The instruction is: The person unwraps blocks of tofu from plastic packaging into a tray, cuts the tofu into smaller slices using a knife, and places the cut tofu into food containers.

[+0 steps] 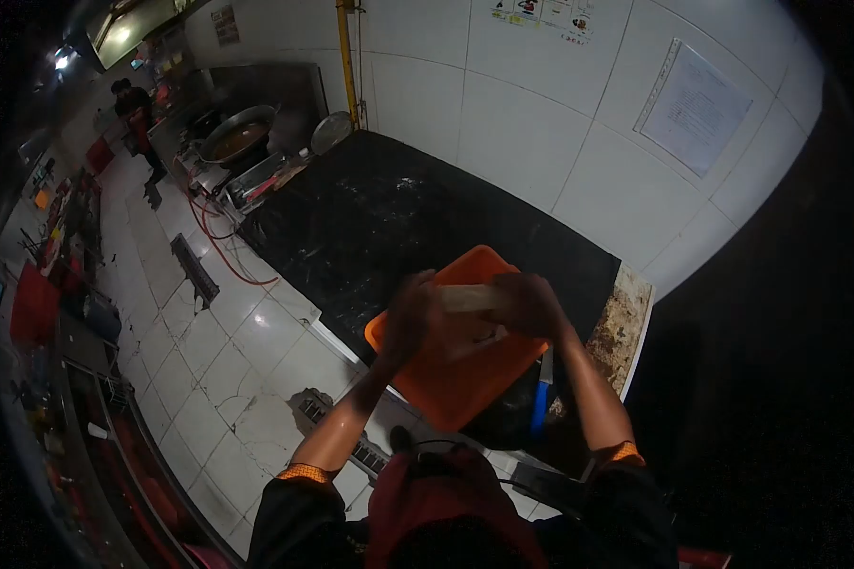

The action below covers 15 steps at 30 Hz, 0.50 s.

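While left hand (413, 318) and right hand (533, 305) clasp a pale block (468, 299), counter (370, 209) extends past the tub's rim (376, 334).

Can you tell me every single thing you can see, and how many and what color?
Pale piece: one, whitish, between the hands
Tub: one, orange, under the hands
Knife: one, blue handle, right of the tub
Worktop: one, black, under the tub
Pan: one, dark, far left beyond the worktop
Hose: red, left of the worktop
Pipe: yellow, on the wall
Big paper: one, white, right wall
Floor tiles: many, whitish, left
Other person: one, dark clothes, far left
Dark clutter: too dim to count
Left hand, right hand: two, above the tub
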Motion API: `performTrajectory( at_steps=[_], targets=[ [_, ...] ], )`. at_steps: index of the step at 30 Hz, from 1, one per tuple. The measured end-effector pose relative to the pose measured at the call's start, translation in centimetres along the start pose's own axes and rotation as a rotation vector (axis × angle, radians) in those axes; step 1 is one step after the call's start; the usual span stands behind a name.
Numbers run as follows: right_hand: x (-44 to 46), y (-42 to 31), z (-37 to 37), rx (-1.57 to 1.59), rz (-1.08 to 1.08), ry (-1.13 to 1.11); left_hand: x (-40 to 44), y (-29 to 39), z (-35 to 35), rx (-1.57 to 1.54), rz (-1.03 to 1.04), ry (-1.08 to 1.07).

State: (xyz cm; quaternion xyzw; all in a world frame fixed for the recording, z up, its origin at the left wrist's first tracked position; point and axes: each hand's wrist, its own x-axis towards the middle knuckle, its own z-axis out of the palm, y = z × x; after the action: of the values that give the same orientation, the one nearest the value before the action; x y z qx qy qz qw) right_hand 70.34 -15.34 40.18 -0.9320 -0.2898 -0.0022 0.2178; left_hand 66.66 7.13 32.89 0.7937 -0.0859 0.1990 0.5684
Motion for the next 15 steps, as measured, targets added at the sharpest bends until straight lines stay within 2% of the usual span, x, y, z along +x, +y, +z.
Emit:
performTrajectory(
  at_steps=[1, 3, 5, 6, 8, 10, 11, 12, 15],
  targets=[
    [0.7, 0.6, 1.2, -0.006, -0.107, 0.011, -0.2, -0.1, 0.3, -0.005, -0.007, -0.004],
    [0.7, 1.1, 2.1, 0.036, 0.017, -0.035, -0.6, -0.1, 1.4, -0.157, -0.183, -0.003],
    [-0.1, 1.0, 1.3, 0.401, -0.001, 0.175, -0.5, -0.3, 1.3, -0.220, -0.256, 0.000],
    [-0.4, 1.6, 1.6, 0.396, 0.009, 0.175, -0.5, -0.3, 1.3, -0.274, -0.329, -0.002],
    [-0.7, 3.2, 2.3, 0.478, 0.094, 0.230, 0.3, 1.9, 1.0, -0.169, -0.324, -0.001],
    [-1.0, 3.1, 2.5, 0.425, 0.096, 0.310, 1.2, 2.7, 1.2, -0.060, -0.314, 0.002],
    [-1.0, 3.0, 2.6, 0.379, 0.095, 0.387, 1.4, 2.7, 1.5, -0.063, -0.225, 0.038],
    [-1.0, 2.4, 2.1, 0.322, 0.033, 0.409, 1.7, 2.6, 1.7, -0.066, -0.137, 0.074],
    [-1.1, 0.8, 0.8, 0.195, -0.032, 0.474, 3.0, 3.9, 1.1, -0.058, -0.087, 0.051]
  ],
)
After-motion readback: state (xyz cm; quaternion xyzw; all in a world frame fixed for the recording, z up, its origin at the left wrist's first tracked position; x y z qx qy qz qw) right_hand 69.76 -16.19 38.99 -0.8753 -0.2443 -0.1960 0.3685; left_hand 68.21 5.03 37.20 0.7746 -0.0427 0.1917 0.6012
